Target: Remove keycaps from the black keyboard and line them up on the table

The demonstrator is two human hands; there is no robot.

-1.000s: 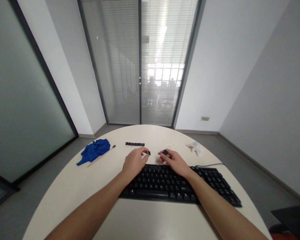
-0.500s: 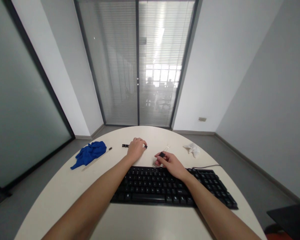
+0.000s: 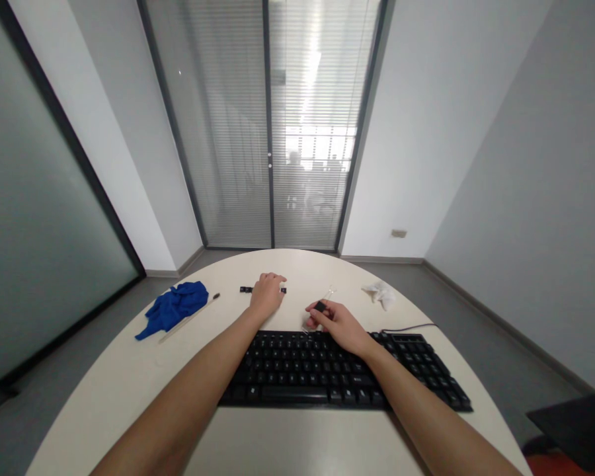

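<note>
My left hand (image 3: 268, 295) rests over a row of small black keycaps (image 3: 246, 289) beyond the keyboard, its fingers stretched out and its thumb by the keycap at the row's right end. Part of that row is hidden under the palm. Between thumb and fingers, my right hand (image 3: 340, 324) pinches a single black keycap (image 3: 320, 306). A thin, pale wire-like tool (image 3: 331, 291) shows on both sides of this hand; the fingers hide its middle. Below both hands lies the black keyboard (image 3: 297, 378), with my right wrist above its upper edge.
On the left of the round white table (image 3: 129, 396) are a crumpled blue cloth (image 3: 176, 307) and a thin brush (image 3: 191, 318) with a dark tip. A crumpled white tissue (image 3: 381, 294) lies at the right. The keyboard's cable (image 3: 409, 328) runs along behind it.
My left hand has shifted slightly over the keycap row, and its fingers look straighter. My right hand keeps its pinch on the keycap. The whole view has moved a little.
</note>
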